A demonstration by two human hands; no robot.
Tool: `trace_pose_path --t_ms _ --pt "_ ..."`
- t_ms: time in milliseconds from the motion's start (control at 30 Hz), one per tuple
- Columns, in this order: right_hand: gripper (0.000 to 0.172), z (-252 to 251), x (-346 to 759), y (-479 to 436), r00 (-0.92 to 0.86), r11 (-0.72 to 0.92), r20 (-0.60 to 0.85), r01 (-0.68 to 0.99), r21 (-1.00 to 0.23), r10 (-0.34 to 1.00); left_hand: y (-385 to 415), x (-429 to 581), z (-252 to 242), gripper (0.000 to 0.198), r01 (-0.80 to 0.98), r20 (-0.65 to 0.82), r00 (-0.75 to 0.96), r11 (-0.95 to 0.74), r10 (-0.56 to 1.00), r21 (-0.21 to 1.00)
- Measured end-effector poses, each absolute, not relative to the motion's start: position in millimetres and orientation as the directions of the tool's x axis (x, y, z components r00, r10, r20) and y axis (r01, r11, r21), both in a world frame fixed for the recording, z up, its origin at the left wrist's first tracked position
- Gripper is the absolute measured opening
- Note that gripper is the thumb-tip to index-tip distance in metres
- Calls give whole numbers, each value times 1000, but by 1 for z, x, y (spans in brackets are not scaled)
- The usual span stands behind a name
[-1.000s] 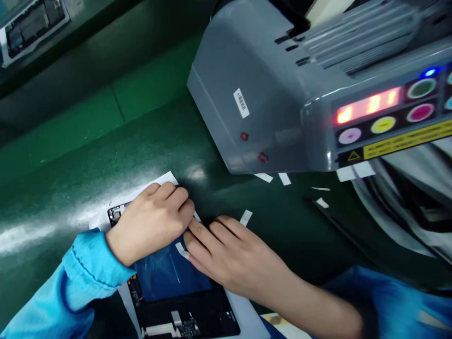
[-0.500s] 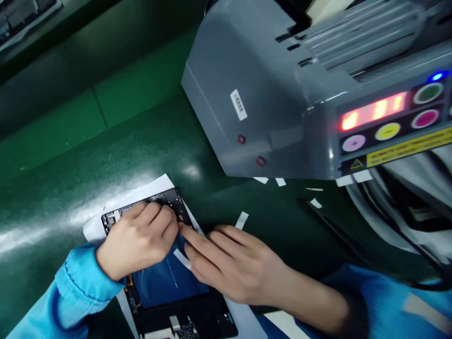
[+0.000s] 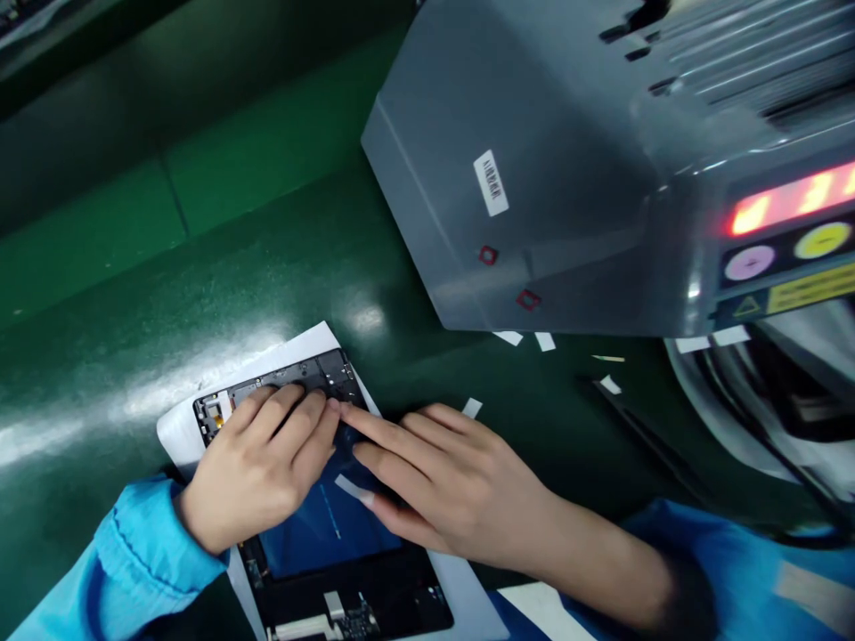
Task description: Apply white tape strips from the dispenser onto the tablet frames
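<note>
Flatly, the left hand (image 3: 257,472) and right hand (image 3: 454,485) rest open, unclenched fingers on a black tablet frame (image 3: 313,369).

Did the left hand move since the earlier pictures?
Yes. The left hand slid back toward the person, away from the far corner of the white sheet, uncovering more of the black tablet frame.

Black tablet housing (image 3: 394,596), blue inner panel (image 3: 327,525)

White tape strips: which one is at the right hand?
The strip lying on the blue panel, touching the right hand. The other strips lie apart on the green mat or hang from the grey tape dispenser.
</note>
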State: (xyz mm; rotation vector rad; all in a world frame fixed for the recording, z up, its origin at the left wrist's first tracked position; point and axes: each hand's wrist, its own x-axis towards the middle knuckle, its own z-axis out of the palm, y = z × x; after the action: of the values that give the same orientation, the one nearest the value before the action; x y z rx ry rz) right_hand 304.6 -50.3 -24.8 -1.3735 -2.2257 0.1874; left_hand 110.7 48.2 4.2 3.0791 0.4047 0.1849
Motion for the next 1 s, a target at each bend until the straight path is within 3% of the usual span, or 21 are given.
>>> trace_pose_path --t_ms 267,467,733,1000 --pt "15 -26 310 -49 -286 400 280 686 -608 916 43 103 -5 33 227 190 953 -971 238 75" --pt "11 -28 309 -50 -272 368 248 672 -642 930 40 105 -4 33 226 142 964 -974 224 1" --pt "12 -31 309 -51 -293 439 339 731 -522 894 36 106 -5 31 248 167 956 -969 243 -10" --pt "18 -26 303 -53 -436 509 343 846 -157 832 33 107 -8 28 269 200 945 -963 258 -28"
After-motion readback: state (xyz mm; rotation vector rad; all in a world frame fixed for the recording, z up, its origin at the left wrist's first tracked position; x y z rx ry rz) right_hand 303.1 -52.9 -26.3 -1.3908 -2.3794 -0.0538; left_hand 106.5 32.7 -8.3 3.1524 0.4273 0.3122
